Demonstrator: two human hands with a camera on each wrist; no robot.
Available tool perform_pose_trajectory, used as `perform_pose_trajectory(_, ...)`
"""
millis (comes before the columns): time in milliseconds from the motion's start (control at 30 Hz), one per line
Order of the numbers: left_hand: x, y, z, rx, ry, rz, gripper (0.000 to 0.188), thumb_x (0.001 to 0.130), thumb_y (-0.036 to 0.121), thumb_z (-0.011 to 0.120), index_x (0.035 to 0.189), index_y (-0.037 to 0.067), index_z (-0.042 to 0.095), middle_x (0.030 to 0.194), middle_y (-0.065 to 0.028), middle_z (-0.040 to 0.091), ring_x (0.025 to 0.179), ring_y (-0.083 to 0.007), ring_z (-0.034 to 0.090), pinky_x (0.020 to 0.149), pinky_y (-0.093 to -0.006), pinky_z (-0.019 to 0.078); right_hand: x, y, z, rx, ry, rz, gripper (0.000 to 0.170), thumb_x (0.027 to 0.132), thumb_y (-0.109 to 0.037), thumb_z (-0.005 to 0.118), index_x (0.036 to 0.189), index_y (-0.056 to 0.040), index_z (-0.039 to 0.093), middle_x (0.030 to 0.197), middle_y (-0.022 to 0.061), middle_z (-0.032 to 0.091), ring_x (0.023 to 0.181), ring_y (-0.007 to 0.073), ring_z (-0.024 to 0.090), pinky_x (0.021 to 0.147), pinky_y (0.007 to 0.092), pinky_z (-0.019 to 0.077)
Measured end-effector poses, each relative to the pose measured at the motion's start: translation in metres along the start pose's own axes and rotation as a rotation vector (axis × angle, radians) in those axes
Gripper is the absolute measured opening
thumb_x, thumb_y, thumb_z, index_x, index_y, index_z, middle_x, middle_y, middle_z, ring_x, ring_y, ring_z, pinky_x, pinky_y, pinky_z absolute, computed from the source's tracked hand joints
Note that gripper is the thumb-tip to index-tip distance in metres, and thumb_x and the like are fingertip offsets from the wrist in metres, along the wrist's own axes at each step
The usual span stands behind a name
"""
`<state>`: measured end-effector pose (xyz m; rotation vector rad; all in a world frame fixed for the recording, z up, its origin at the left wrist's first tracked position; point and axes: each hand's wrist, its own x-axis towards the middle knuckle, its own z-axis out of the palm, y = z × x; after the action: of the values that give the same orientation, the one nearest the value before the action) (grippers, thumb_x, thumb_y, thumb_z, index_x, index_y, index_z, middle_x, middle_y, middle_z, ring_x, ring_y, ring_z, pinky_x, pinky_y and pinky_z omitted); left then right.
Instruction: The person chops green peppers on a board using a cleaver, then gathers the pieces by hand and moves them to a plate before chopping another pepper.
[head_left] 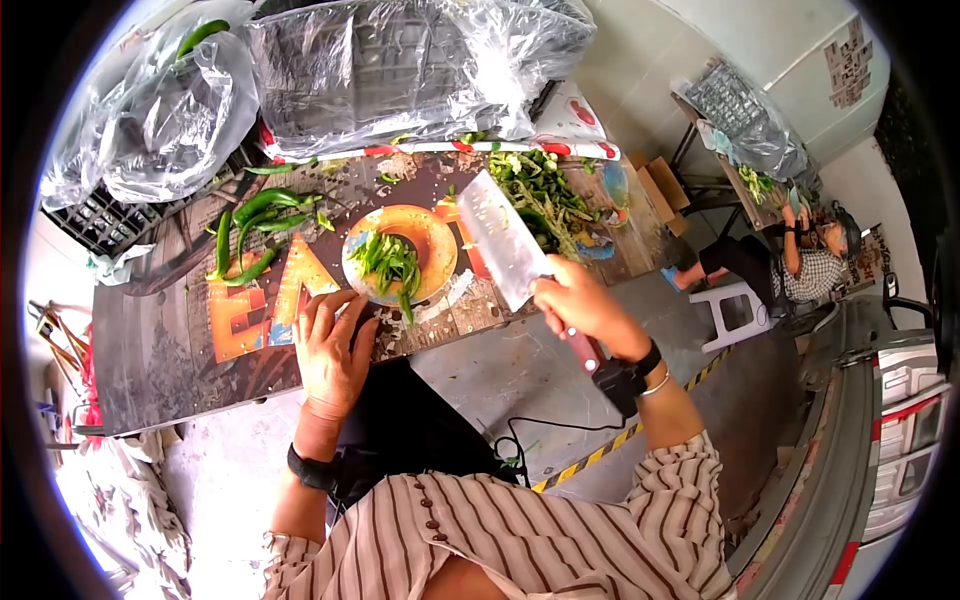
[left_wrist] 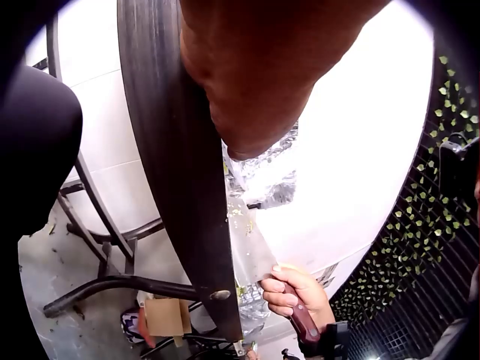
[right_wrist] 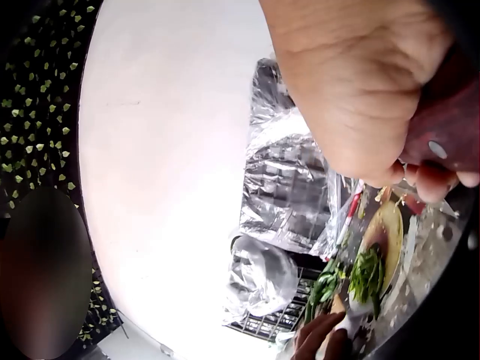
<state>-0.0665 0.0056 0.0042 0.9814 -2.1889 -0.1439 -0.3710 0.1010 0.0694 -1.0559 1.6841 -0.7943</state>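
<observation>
My right hand (head_left: 588, 303) grips the dark red handle of a cleaver (head_left: 500, 240). Its broad blade, flecked with green bits, is held over the table's front edge, right of some cut green peppers (head_left: 385, 262). Those lie in a small heap on a round orange and yellow patch of the tabletop. Close by their left side, my left hand (head_left: 333, 345) is at the table edge with fingers spread and nothing held. Whole long green peppers (head_left: 265, 215) lie further left. A bigger pile of cut peppers (head_left: 535, 195) sits behind the blade.
Plastic-covered crates (head_left: 370, 75) line the back of the wooden table (head_left: 150, 340). A clear plastic bag (head_left: 170, 130) covers a black crate at the back left. Off to the right, another person (head_left: 800, 260) sits by a white stool (head_left: 730, 310) at a second table.
</observation>
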Motion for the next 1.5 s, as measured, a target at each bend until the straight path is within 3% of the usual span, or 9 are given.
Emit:
perform_pose_trajectory(400,-0.003,0.001,0.002,-0.025,0.038,-0.014,0.020,0.079,0.011,0.070,0.099,0.007,0.068,0.108,-0.0020,0.062,0.107,-0.0254,0.054,0.091,-0.0389,0.0414,0.021,0.006,-0.064,-0.047,0.146,-0.028,0.010,0.094,-0.011,0.051,0.098,-0.0021,0.050,0.065,-0.0010,0.050,0.046,0.0063,0.047,0.040,0.0233,0.0384)
perform_pose_trajectory(633,-0.001,0.001,0.000,-0.036,0.054,0.007,0.024,0.078,0.009,0.070,0.101,0.007,0.067,0.108,-0.0030,0.061,0.105,-0.0257,0.055,0.088,-0.0386,0.0449,0.006,0.004,-0.049,0.196,0.206,-0.110,0.012,0.095,-0.011,0.050,0.085,-0.0051,0.048,0.065,0.0009,0.051,0.044,0.0079,0.048,0.039,0.0244,0.0401)
perform_pose_trajectory(800,0.001,0.003,-0.004,-0.053,0.039,-0.001,0.035,0.077,0.008,0.071,0.111,0.006,0.065,0.109,-0.0063,0.061,0.103,-0.0279,0.056,0.090,-0.0381,0.0469,-0.024,0.001,-0.011,0.341,0.225,-0.092,0.015,0.097,-0.018,0.052,0.089,-0.0067,0.048,0.066,0.0005,0.051,0.045,0.0086,0.049,0.041,0.0241,0.0412)
perform_pose_trajectory(833,0.000,0.001,-0.005,-0.088,-0.014,-0.019,0.050,0.075,0.009,0.072,0.123,0.006,0.059,0.114,-0.0093,0.058,0.104,-0.0298,0.054,0.092,-0.0391,0.0454,-0.028,0.004,-0.003,0.386,0.203,-0.055,0.015,0.097,-0.018,0.053,0.089,-0.0072,0.048,0.066,0.0005,0.051,0.045,0.0086,0.049,0.041,0.0243,0.0411)
perform_pose_trajectory(867,0.001,0.001,-0.009,-0.081,0.000,-0.028,0.050,0.075,0.009,0.072,0.123,0.006,0.059,0.114,-0.0093,0.058,0.104,-0.0298,0.054,0.092,-0.0391,0.0454,-0.030,0.007,0.005,0.429,0.184,-0.019,0.014,0.097,-0.019,0.054,0.090,-0.0077,0.048,0.066,0.0004,0.051,0.045,0.0085,0.048,0.040,0.0245,0.0411)
perform_pose_trajectory(967,0.011,-0.002,-0.019,-0.150,-0.150,-0.144,0.083,0.069,0.013,0.077,0.141,0.006,0.039,0.128,-0.0191,0.050,0.115,-0.0387,0.050,0.101,-0.0445,0.0415,-0.033,0.023,0.027,0.553,0.095,0.060,0.015,0.096,-0.019,0.056,0.091,-0.0089,0.046,0.067,0.0010,0.051,0.045,0.0088,0.048,0.039,0.0253,0.0407)
perform_pose_trajectory(1100,0.036,-0.013,-0.018,-0.154,-0.302,-0.198,0.096,0.064,0.024,0.082,0.145,0.002,0.034,0.133,-0.0197,0.046,0.122,-0.0381,0.047,0.102,-0.0416,0.0422,-0.034,0.021,0.054,0.569,0.018,0.055,0.013,0.097,-0.018,0.053,0.092,-0.0084,0.046,0.069,0.0006,0.051,0.047,0.0092,0.049,0.042,0.0267,0.0425)
perform_pose_trajectory(1233,0.058,-0.015,0.001,-0.072,-0.540,-0.193,0.103,0.062,0.033,0.084,0.144,0.000,0.031,0.136,-0.0218,0.042,0.127,-0.0374,0.043,0.103,-0.0420,0.0415,-0.024,0.027,0.078,0.584,-0.004,0.029,0.013,0.097,-0.017,0.053,0.091,-0.0071,0.047,0.069,0.0025,0.051,0.047,0.0108,0.050,0.041,0.0274,0.0430)
perform_pose_trajectory(1500,0.080,-0.018,0.026,-0.185,-0.539,-0.145,0.084,0.064,0.025,0.083,0.132,-0.002,0.043,0.126,-0.0245,0.047,0.114,-0.0412,0.053,0.098,-0.0415,0.0455,-0.004,0.017,0.108,0.639,-0.090,0.036,0.010,0.097,-0.017,0.052,0.096,-0.0086,0.047,0.071,0.0019,0.049,0.048,0.0107,0.049,0.042,0.0282,0.0428)
